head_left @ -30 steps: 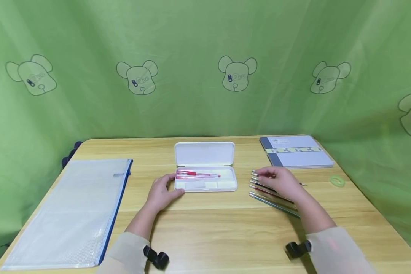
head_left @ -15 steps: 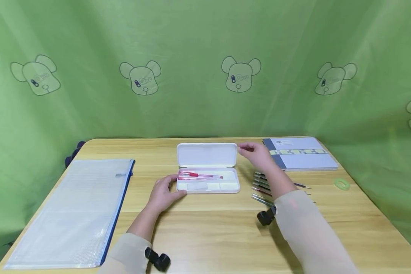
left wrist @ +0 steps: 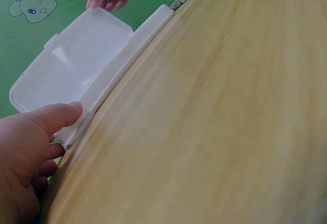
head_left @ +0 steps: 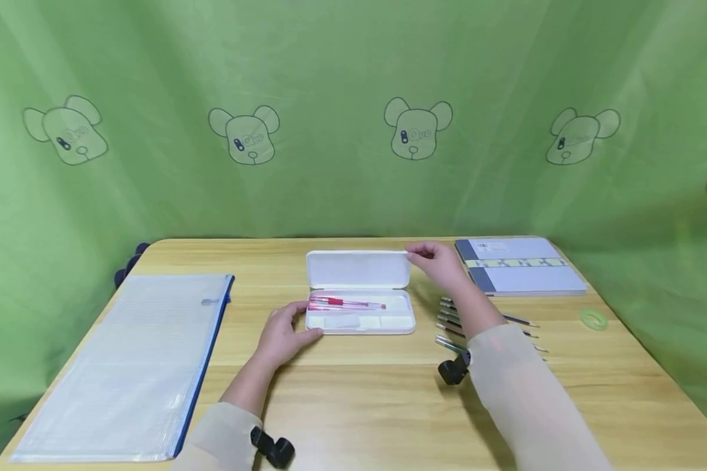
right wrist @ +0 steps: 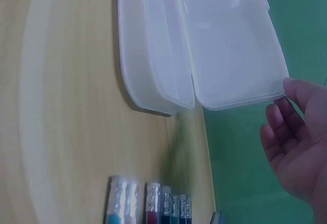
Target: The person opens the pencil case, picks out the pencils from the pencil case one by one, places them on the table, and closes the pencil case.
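Note:
A white plastic pencil case [head_left: 397, 322] lies on the table with its lid [head_left: 359, 269] raised. Inside it are red pens [head_left: 347, 303] and a small white block [head_left: 342, 320]. My left hand [head_left: 279, 335] grips the case's left end, thumb along the front edge and fingers round the side. At the lid's upper right corner, my right hand [head_left: 438, 265] pinches the rim between thumb and fingers; the right wrist view shows the thumb [right wrist: 301, 89] on that corner. Several pencils [head_left: 450, 329] lie right of the case, partly hidden beneath the right forearm.
A clear zip folder [head_left: 124, 366] with a blue edge covers the table's left side. At the back right lies a notebook [head_left: 518, 278] with a patterned band. A pale green ring [head_left: 593, 319] sits near the right edge. Green curtain [head_left: 330, 183] hangs behind the table.
My right hand has left the pencils and moved up and left to the lid's corner, which it now holds. The lid has tipped slightly forward. My left hand has stayed on the case.

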`<state>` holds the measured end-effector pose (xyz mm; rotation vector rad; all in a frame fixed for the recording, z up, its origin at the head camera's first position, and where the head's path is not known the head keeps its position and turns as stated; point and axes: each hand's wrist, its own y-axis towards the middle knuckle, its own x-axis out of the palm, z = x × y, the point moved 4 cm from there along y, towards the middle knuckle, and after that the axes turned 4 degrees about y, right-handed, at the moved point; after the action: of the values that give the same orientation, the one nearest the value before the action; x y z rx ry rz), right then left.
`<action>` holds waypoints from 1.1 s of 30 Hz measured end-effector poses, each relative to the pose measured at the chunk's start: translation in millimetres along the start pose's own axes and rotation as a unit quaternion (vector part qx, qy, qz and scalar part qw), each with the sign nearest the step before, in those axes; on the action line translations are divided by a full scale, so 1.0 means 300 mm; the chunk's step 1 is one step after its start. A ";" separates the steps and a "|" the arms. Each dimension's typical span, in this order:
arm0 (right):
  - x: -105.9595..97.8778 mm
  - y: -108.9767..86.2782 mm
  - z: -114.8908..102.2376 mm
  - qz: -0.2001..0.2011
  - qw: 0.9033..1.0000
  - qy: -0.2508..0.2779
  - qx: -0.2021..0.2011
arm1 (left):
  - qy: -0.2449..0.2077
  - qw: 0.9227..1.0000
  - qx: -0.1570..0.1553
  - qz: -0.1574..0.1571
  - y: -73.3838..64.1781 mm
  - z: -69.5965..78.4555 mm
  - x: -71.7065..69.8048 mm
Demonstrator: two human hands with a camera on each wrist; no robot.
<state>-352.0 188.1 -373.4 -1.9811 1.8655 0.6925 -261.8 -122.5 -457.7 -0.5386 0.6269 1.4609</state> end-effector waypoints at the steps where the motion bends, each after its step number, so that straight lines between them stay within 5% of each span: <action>1: -0.002 -0.011 0.001 0.000 1.000 0.004 -0.002 | 0.000 1.000 0.001 0.001 0.000 0.000 0.000; 18: 0.029 -0.226 0.060 -0.017 0.999 0.037 -0.023 | 0.007 1.000 0.002 0.003 -0.001 -0.001 0.002; 33: 0.081 -0.280 0.111 -0.018 0.999 0.033 0.013 | -0.029 0.999 0.017 0.014 -0.002 0.004 -0.003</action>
<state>-272.2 193.5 -421.8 -2.0395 1.8611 0.5952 -261.1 -122.4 -456.5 -0.4612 0.6154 1.4834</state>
